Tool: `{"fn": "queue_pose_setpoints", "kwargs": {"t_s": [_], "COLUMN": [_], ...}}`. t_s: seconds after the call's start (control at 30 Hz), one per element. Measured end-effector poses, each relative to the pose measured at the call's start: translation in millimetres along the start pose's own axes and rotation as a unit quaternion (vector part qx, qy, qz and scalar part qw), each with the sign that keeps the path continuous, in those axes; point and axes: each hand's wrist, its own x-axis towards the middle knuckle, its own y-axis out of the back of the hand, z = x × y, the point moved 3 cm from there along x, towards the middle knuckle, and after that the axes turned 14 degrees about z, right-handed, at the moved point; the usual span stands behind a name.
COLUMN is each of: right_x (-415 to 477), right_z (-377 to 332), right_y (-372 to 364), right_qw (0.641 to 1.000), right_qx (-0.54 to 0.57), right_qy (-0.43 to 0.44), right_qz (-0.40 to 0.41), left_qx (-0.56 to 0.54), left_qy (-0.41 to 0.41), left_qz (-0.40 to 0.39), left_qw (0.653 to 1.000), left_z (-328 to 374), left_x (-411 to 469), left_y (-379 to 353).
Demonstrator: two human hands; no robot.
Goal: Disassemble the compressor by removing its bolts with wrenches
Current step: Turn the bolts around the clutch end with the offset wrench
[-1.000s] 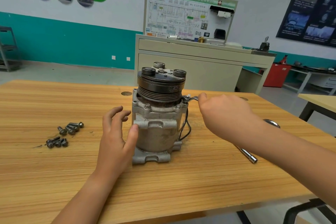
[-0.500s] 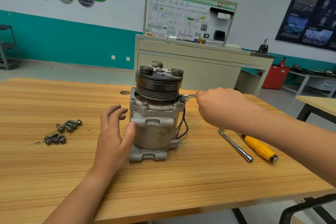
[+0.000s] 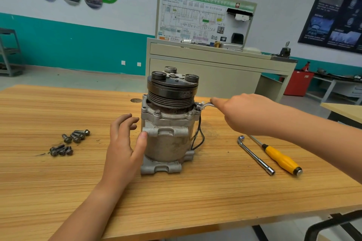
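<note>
I see the compressor [image 3: 168, 135] standing upright mid-desk [image 3: 58, 182]. My left hand [image 3: 123, 148] steadies its side, thumb on the housing, fingers spread, holding nothing. My right hand [image 3: 241, 113] has its grip closed round a small wrench [image 3: 204, 105] at the flange's right corner. Loose bolts [image 3: 68, 141] lie to the left, so I judge the work well begun. Two flange bolts [image 3: 157, 112] at least remain. The wrench's handle and rear bolts are hidden.
</note>
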Motion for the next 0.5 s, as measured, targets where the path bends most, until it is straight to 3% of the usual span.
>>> {"fn": "queue_pose_setpoints", "kwargs": {"t_s": [0.3,0.5], "right_x": [3,8], "right_z": [-2,9], "right_y": [6,-6], "right_qw": [0.999,0.995], "right_qx": [0.014,-0.045], "right_qy": [0.040,0.071], "right_qz": [0.028,0.055], "left_qx": [-0.006,-0.004], "left_qy": [0.005,-0.001], "left_qz": [-0.007,-0.012], "left_qw": [1.000,1.000], "left_z": [0,-3], "left_x": [1,1], "left_y": [-1,-2]}}
